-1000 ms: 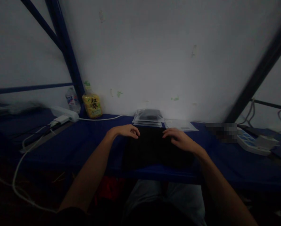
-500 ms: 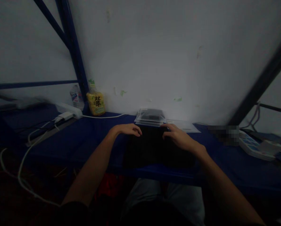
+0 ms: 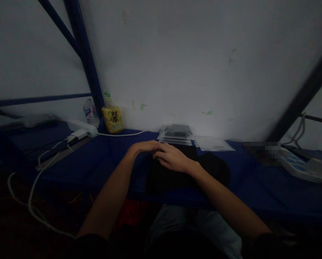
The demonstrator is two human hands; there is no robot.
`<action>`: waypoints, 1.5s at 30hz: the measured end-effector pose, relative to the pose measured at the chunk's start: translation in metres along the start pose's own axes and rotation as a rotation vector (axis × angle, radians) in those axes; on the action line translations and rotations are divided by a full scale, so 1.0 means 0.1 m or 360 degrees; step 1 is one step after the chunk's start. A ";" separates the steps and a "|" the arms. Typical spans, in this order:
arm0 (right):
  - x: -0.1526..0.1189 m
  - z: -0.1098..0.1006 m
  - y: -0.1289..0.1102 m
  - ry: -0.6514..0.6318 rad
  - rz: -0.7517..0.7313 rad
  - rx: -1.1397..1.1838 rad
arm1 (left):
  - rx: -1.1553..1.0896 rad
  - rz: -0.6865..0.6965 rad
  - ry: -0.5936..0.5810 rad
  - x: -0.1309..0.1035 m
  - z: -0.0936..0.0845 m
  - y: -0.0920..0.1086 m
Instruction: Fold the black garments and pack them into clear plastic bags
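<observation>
Dark cloth (image 3: 171,176) lies on the blue table (image 3: 96,163) in front of me, with a lobe spreading to the right. My left hand (image 3: 147,145) is at its upper left part, its fingertips hidden behind the other hand. My right hand (image 3: 171,157) reaches across the cloth, fingers bent and close together at the left fingertips. Whether either hand pinches the fabric is too dark to tell. Just behind the hands sits a stack of clear flat packets (image 3: 175,133) with dark contents.
White sheets or bags (image 3: 215,144) lie right of the stack. A yellow-labelled bottle (image 3: 112,118) and a clear bottle (image 3: 90,112) stand back left. A power strip (image 3: 82,127) trails white cables. A white tray (image 3: 298,167) is at the right.
My right hand has moved left across the cloth to meet my left hand. The right part of the cloth has shifted and bunched. The view has shifted slightly.
</observation>
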State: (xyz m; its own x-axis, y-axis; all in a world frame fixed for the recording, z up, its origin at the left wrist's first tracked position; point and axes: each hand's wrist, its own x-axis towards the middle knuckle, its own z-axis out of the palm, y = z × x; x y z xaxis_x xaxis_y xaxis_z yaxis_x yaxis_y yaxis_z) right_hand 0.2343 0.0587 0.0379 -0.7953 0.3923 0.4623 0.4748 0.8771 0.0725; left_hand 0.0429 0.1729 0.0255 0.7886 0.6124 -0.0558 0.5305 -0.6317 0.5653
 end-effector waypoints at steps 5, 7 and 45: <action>-0.43 -0.17 0.32 -0.0052 -0.0031 0.0198 | -0.0009 -0.0060 -0.0146 -0.02 0.02 0.09; -0.60 -0.17 0.40 -0.0204 -0.0052 0.0151 | 0.0011 -0.0099 -0.0164 -0.01 0.02 0.09; -1.90 -0.83 1.62 0.1537 0.2101 0.0501 | 0.1206 0.0387 0.0215 1.60 0.91 1.46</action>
State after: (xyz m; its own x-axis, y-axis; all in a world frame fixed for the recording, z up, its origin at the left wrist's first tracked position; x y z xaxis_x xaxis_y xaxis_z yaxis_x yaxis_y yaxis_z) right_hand 0.4935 0.1029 0.0349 0.6316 0.6607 0.4057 0.4014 0.1690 -0.9002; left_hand 0.2749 0.1360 0.0241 0.8903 0.4380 0.1244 0.4539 -0.8756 -0.1655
